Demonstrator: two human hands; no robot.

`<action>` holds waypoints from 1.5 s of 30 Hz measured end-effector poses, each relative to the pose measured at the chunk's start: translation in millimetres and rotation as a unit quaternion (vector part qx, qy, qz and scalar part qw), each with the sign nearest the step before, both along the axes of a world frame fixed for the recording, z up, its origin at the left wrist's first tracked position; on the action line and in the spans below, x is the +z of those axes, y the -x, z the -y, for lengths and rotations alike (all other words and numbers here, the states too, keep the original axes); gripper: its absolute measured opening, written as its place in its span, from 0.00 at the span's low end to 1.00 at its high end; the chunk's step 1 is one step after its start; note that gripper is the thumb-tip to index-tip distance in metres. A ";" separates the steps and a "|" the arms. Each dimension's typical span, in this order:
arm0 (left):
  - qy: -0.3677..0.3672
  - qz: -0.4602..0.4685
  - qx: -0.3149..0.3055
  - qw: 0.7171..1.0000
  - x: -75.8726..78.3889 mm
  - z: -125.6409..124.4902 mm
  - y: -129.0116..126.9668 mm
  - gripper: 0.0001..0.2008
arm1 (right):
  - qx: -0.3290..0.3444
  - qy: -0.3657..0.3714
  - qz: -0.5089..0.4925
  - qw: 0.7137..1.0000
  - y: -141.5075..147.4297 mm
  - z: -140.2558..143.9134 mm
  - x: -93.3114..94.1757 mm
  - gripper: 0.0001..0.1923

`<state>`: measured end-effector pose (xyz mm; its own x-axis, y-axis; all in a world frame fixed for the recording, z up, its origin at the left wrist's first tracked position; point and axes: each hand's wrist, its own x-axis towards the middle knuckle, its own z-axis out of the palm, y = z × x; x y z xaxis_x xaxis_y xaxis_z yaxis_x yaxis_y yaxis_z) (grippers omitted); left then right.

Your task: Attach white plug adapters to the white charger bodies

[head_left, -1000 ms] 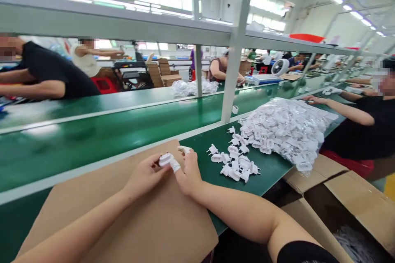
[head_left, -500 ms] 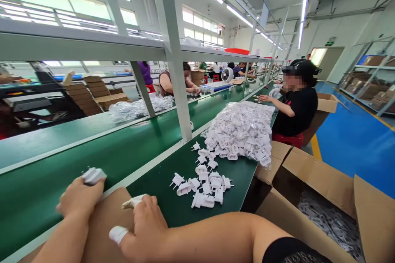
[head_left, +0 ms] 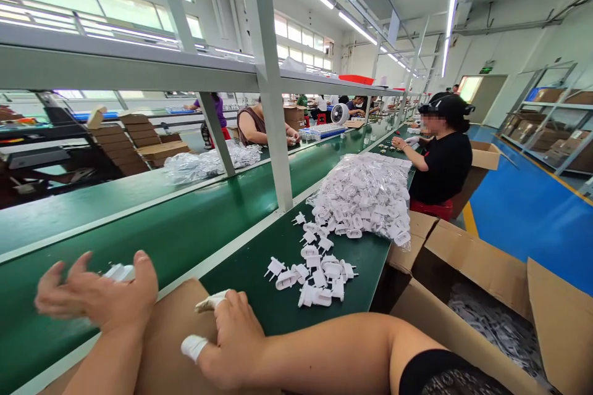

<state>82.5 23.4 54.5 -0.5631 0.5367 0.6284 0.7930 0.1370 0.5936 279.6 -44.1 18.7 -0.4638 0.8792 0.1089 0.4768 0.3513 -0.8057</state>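
My left hand is over the green conveyor belt, its fingers spread and nothing in its grip. Just beyond it a white plug housing rests on the belt, partly hidden by the fingers. My right hand hovers at a brown cardboard piece in front of me. White covers sit on its thumb and a fingertip, which are apart with nothing between them. To the right of that hand, loose white plug parts with pins lie scattered on the green tabletop.
A clear bag heaped with white plug parts lies farther along the table. Open cardboard boxes stand at the right, one containing grey-white parts. A metal post rises beside the belt. A co-worker in black sits beyond the bag.
My left hand has let go of the white plug housing, leaving it on the belt, and its fingers have spread. The right hand has kept nearly the same pose.
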 end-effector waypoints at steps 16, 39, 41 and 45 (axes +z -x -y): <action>0.206 -0.129 -0.287 0.927 -40.8 -39.5 10.8 0.25 | 0.003 -0.002 -0.001 1.000 -0.6 1.3 0.8 0.28; 0.204 -0.163 -0.222 0.939 -56.7 -47.0 23.5 0.26 | 0.021 0.007 0.006 1.000 -3.3 1.0 5.9 0.29; 0.203 -0.166 -0.224 0.939 -56.5 -47.1 22.9 0.26 | 0.026 0.015 -0.006 1.000 -5.0 2.0 7.5 0.29; 0.201 -0.165 -0.221 0.940 -56.5 -47.2 23.0 0.25 | 0.032 0.014 -0.014 0.999 -5.7 3.0 7.1 0.29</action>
